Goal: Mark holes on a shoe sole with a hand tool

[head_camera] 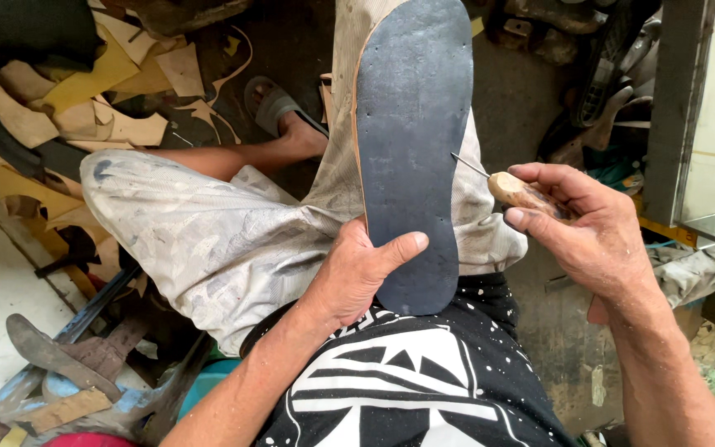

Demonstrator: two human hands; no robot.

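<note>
— Where's the sole?

— Your left hand (357,273) clamps the dark sole (411,149) by its heel end, braced along your thigh so it stays steady.

— And the other?

— Your right hand (589,228) wraps the wooden-handled awl (519,192), tip at the sole's edge. Leather scraps (109,91) litter the floor beyond.

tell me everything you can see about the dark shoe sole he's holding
The shoe sole is a long, flat, dark grey piece with a rounded toe and heel, looking like rubber, with a tan layer showing along its left edge. Small holes dot its rim. It stands lengthwise along the person's lap, toe pointing away, heel against the black shirt. The left hand grips its lower left edge, thumb lying across the face. The metal tip of a wooden-handled awl, held in the right hand, meets its right edge.
</note>
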